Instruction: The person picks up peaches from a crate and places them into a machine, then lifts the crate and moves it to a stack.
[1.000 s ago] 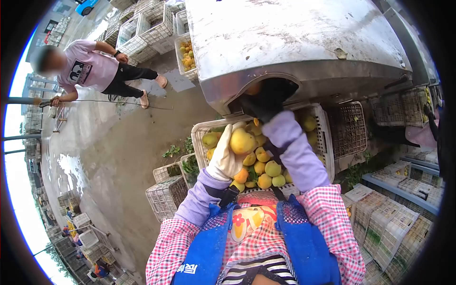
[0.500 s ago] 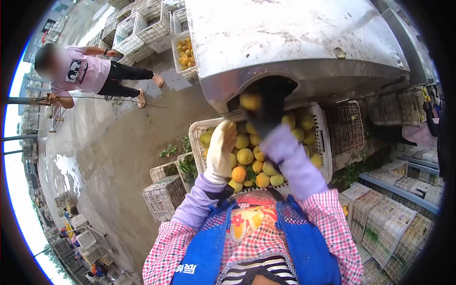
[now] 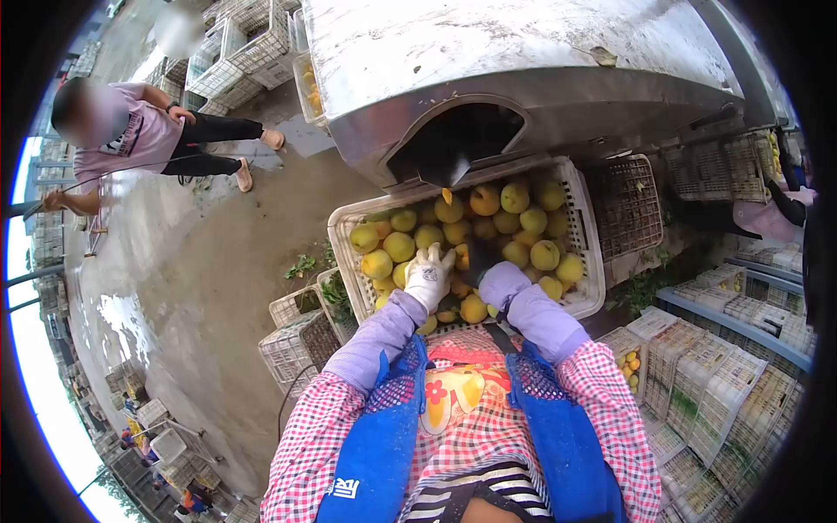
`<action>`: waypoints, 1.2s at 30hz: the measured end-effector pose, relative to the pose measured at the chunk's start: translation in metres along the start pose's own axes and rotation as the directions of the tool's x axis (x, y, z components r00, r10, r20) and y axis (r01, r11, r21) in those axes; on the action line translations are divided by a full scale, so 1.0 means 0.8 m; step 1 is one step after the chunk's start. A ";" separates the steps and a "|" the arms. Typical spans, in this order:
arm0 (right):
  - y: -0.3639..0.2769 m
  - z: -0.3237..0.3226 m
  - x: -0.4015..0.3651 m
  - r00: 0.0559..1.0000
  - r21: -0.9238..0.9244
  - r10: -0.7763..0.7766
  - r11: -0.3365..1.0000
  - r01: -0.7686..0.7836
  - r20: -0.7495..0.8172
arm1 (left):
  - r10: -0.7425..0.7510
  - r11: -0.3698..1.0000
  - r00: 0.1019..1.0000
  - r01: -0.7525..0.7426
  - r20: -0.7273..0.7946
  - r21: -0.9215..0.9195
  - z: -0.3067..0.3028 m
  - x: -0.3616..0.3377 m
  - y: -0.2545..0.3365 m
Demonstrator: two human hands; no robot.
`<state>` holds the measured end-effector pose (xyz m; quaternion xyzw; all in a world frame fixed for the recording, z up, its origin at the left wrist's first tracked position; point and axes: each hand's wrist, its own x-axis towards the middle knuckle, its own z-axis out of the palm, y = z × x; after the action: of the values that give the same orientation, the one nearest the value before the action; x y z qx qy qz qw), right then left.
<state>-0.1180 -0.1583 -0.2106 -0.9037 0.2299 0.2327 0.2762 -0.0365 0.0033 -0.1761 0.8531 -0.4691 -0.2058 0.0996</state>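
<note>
A white plastic crate (image 3: 341,261) full of yellow-green peaches (image 3: 400,245) lies right in front of me. My left hand (image 3: 427,277), in a white glove, rests on the fruit near the crate's close side, fingers spread and bent down over the peaches. Beside it, my right hand (image 3: 481,260) in a black glove reaches down among the fruit. Its fingers are hidden, and I cannot tell what they grip. One peach (image 3: 461,256) shows between the two hands. Just beyond the crate, a metal machine (image 3: 567,105) has a dark opening (image 3: 458,139) facing it.
A reddish-brown crate (image 3: 629,209) sits right of the full one. Stacked crates (image 3: 697,383) fill the lower right, and more crates (image 3: 301,344) stand at left. A person (image 3: 131,131) in a pink shirt stands on the wet concrete floor, holding a thin rod.
My right hand has come down from the machine's opening, where a peach showed beside it, into the crate. My left hand has moved from the crate's left part onto the fruit, fingers now spread.
</note>
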 end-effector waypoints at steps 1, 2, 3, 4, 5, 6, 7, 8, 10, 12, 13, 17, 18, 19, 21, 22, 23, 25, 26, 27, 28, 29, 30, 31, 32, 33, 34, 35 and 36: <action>0.004 0.006 0.003 1.000 0.046 -0.019 0.999 0.019 -0.006 | 0.005 0.999 1.000 -0.004 0.008 -0.041 -0.004 0.000 -0.007; 0.010 0.010 0.004 0.999 0.091 -0.034 0.995 0.035 -0.012 | 0.000 0.992 1.000 0.000 -0.002 -0.123 -0.008 -0.005 -0.013; 0.017 0.011 0.004 0.999 0.130 -0.048 0.990 0.050 -0.020 | -0.006 0.978 1.000 0.002 -0.015 -0.208 -0.018 -0.009 -0.017; 0.018 0.000 -0.002 0.992 0.267 -0.080 0.958 0.103 -0.099 | -0.011 0.956 0.999 0.001 -0.035 -0.295 -0.031 -0.008 -0.022; 0.020 -0.010 -0.013 0.979 0.389 -0.104 0.906 0.167 -0.178 | -0.041 0.877 0.996 0.000 -0.074 -0.480 -0.043 -0.009 -0.028; 0.017 -0.020 -0.026 0.960 0.503 -0.117 0.832 0.233 -0.253 | -0.087 0.725 0.996 0.072 0.012 -0.685 -0.050 -0.011 -0.040; 0.011 -0.025 -0.036 0.937 0.557 -0.140 0.772 0.306 -0.320 | -0.105 0.524 0.988 0.151 0.113 -0.838 -0.058 -0.016 -0.050; 0.003 -0.030 -0.045 0.908 0.601 -0.157 0.704 0.378 -0.388 | -0.003 -0.114 0.936 0.348 0.351 -0.930 -0.113 -0.031 -0.031; -0.034 -0.073 -0.077 0.884 0.643 -0.196 0.621 0.447 -0.425 | 0.028 -0.277 0.958 0.280 0.284 -0.919 -0.132 -0.038 -0.010; -0.059 -0.111 -0.098 0.854 0.503 -0.204 0.734 0.456 -0.478 | 0.028 -0.355 0.980 0.196 0.200 -0.914 -0.148 -0.033 0.004; -0.068 -0.123 -0.104 0.837 0.426 -0.211 0.783 0.454 -0.504 | 0.004 -0.266 0.988 0.153 0.157 -0.952 -0.160 -0.032 0.009; -0.094 -0.160 -0.094 0.629 0.207 -0.191 0.838 0.504 -0.754 | -0.053 -0.336 0.998 0.015 0.035 -0.942 -0.162 -0.036 0.005; -0.101 -0.164 -0.075 0.527 0.182 -0.163 0.820 0.543 -0.834 | -0.088 -0.494 0.993 0.022 0.075 -0.869 -0.163 -0.038 0.005; -0.108 -0.175 -0.055 0.467 0.087 -0.202 0.846 0.526 -0.861 | -0.113 -0.637 0.986 0.021 0.120 -0.771 -0.165 -0.037 0.004; -0.122 -0.198 -0.010 0.353 -0.094 -0.285 0.877 0.471 -0.891 | -0.145 -0.685 0.974 0.029 0.176 -0.727 -0.174 -0.036 0.003; -0.130 -0.206 0.018 0.447 -0.026 -0.258 0.887 0.461 -0.857 | -0.133 -0.726 0.974 0.029 0.182 -0.687 -0.181 -0.036 0.004; -0.136 -0.209 0.047 0.541 0.044 -0.226 0.897 0.441 -0.810 | -0.120 -0.765 0.974 0.033 0.192 -0.643 -0.184 -0.038 0.004; -0.145 -0.216 0.072 0.624 0.128 -0.173 0.905 0.406 -0.762 | -0.128 -0.805 0.978 -0.005 0.166 -0.594 -0.175 -0.032 -0.001; -0.149 -0.220 0.076 0.622 0.145 -0.150 0.906 0.398 -0.768 | -0.132 -0.804 0.980 -0.019 0.147 -0.594 -0.176 -0.028 0.000; -0.151 -0.223 0.077 0.620 0.161 -0.125 0.909 0.385 -0.775 | -0.132 -0.805 0.983 -0.030 0.130 -0.592 -0.175 -0.026 0.001; -0.150 -0.228 0.057 0.571 0.145 -0.167 0.876 0.460 -0.803 | -0.130 -0.841 0.987 -0.059 0.094 -0.537 -0.166 -0.022 -0.001; -0.144 -0.230 0.021 0.519 0.121 -0.209 0.839 0.531 -0.829 | -0.096 -0.856 0.995 -0.070 0.025 -0.512 -0.159 -0.018 -0.002; -0.144 -0.227 -0.015 0.464 0.092 -0.252 0.794 0.600 -0.849 | -0.068 -0.871 0.997 -0.082 -0.046 -0.484 -0.154 -0.014 -0.002; -0.149 -0.214 -0.044 0.400 0.044 -0.307 0.744 0.667 -0.864 | -0.045 -0.887 0.993 -0.091 -0.112 -0.453 -0.151 -0.014 -0.001; -0.145 -0.183 -0.061 0.449 -0.004 -0.378 0.769 0.639 -0.810 | -0.013 -0.884 0.999 -0.034 -0.047 -0.466 -0.155 -0.015 0.000; -0.142 -0.161 -0.065 0.502 0.063 -0.330 0.785 0.616 -0.800 | -0.188 -0.653 0.947 -0.319 -0.261 -0.687 -0.143 -0.014 0.005; -0.141 -0.142 -0.067 0.551 0.130 -0.275 0.800 0.586 -0.788 | -0.261 -0.313 0.826 -0.562 -0.500 -0.766 -0.135 -0.009 0.017; -0.138 -0.130 -0.065 0.596 0.194 -0.224 0.809 0.555 -0.771 | -0.211 -0.592 0.936 -0.351 -0.281 -0.726 -0.135 -0.010 0.012; -0.131 -0.133 -0.046 0.468 0.098 -0.249 0.794 0.599 -0.848 | -0.148 -0.821 0.988 -0.147 -0.044 -0.552 -0.146 -0.011 0.013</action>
<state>-0.0587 -0.1344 -0.0703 -0.8628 0.1314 -0.3266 0.3629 0.0034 0.0028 -0.0656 0.1677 0.0686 -0.4412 0.8789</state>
